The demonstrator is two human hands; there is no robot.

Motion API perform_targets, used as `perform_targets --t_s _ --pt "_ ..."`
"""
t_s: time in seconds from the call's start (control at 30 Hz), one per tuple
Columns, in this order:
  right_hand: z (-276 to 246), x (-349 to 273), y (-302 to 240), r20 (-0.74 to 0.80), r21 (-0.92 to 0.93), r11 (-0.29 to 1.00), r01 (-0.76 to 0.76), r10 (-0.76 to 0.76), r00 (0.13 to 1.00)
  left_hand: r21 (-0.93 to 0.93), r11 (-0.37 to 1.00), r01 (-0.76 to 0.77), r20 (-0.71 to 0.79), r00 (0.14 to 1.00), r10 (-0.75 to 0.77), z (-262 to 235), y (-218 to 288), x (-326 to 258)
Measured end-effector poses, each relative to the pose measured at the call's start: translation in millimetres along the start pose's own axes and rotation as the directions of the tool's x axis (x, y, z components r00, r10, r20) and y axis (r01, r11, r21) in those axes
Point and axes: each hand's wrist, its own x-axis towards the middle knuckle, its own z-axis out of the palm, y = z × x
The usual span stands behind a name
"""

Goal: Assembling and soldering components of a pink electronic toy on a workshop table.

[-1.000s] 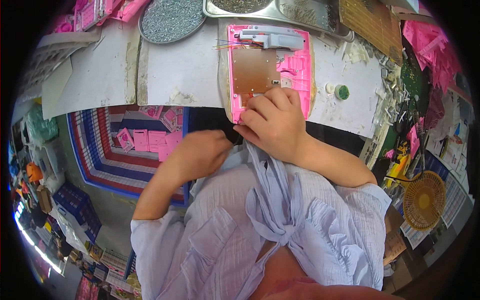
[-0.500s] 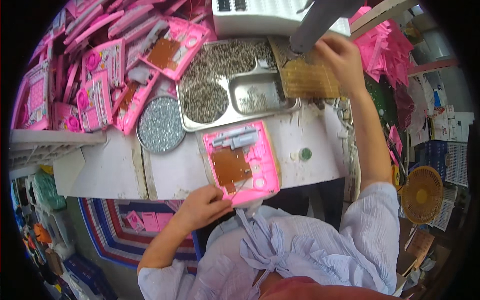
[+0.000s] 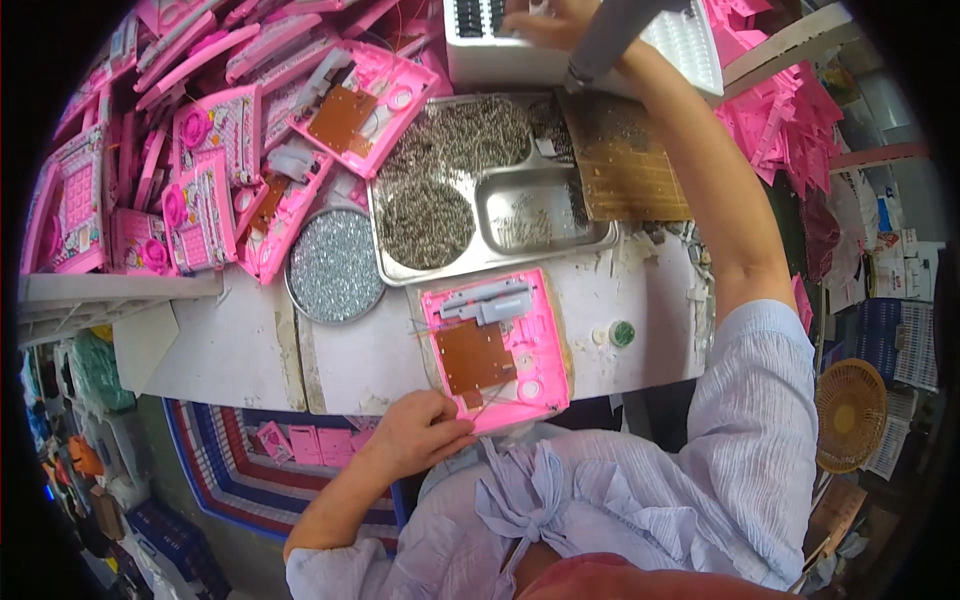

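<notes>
A pink plastic toy housing (image 3: 545, 345) lies open on the white table in front of me, with a brown circuit board (image 3: 472, 355) and a grey plastic part (image 3: 490, 300) in it. My left hand (image 3: 425, 432) is closed on its near left corner, where thin wires show. Farther off, my right hand (image 3: 560, 25) reaches over a white tray (image 3: 530, 62), its fingertips beside rows of small black parts (image 3: 478, 18). Those fingers are blurred and cut by the frame's top edge, so their grip is unclear. A grey post-like tool (image 3: 620, 40) hides part of the right wrist.
A metal compartment tray (image 3: 400, 273) holds springs and small metal pieces. Beside it stand a round dish of silvery bits (image 3: 335, 265) and a brown board (image 3: 630, 165). Pink housings (image 3: 215, 135) pile up at left; flat pink parts (image 3: 780, 110) at right. A small green-topped container (image 3: 622, 333) sits nearby.
My right hand has moved up and left, from beside the grey tool to the white tray's black parts. My left hand keeps hold of the housing. The view has shifted slightly.
</notes>
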Motion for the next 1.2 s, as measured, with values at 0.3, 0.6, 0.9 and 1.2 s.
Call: perform_targets --t_s 0.3,0.6,0.9,1.2 --pt "-157.4 -59.5 -161.7 0.201 0.957 -0.070 -0.282 0.860 0.469 0.065 0.997 0.049 -0.060 0.997 -0.045 1.0 5.6 -7.3" --pt "-190.7 -92.6 -341.8 0.292 0.829 0.328 -0.453 0.437 0.851 0.089 0.995 0.043 -0.030 0.999 -0.041 1.5 5.8 0.4" --pt "-171.7 -101.6 -345.9 0.135 0.871 0.374 -0.318 0.441 0.887 0.075 0.993 0.089 -0.037 0.996 -0.086 4.5 7.4 -2.6" --pt "-190.6 -110.7 -316.9 0.203 0.839 0.338 -0.426 0.531 0.822 0.131 0.990 0.050 0.047 0.997 -0.057 -7.6 13.4 5.6"
